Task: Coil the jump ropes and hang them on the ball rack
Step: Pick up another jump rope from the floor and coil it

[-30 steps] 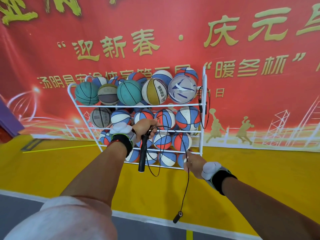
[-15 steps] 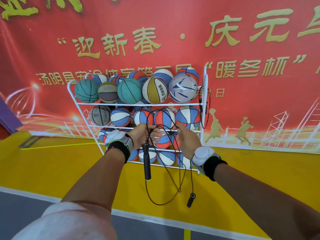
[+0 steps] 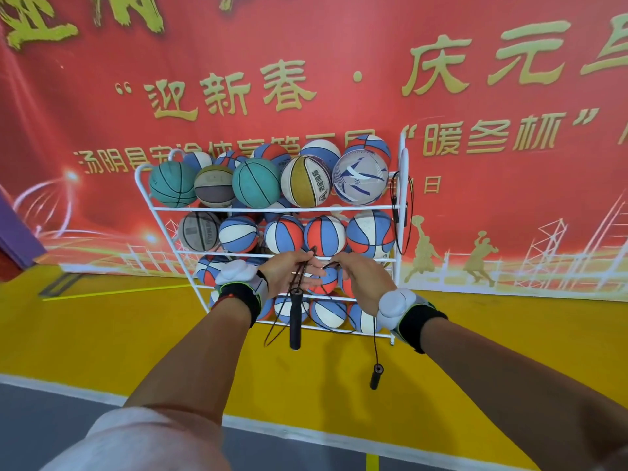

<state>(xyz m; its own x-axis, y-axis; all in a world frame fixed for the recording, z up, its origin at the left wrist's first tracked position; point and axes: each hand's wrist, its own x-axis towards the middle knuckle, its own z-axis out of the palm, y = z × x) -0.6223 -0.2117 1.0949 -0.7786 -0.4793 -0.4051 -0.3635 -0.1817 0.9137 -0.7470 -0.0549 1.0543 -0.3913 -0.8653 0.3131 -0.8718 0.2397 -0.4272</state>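
Observation:
My left hand holds several loops of a thin black jump rope; one black handle hangs straight down below it. My right hand pinches the same cord close beside the left hand. The cord runs down behind my right wrist to the second handle, which dangles free above the yellow floor. Both hands are in front of the white wire ball rack, at its lower shelves. Another black jump rope hangs coiled on the rack's right post.
The rack is packed with basketballs on several shelves and stands against a red banner wall. A purple object sits at the far left. Yellow floor spreads around the rack, with a white line and grey floor near me.
My right hand has risen and come close to my left hand at the rope's loops. The free handle now hangs shorter and further right. The loops under my left hand are tighter.

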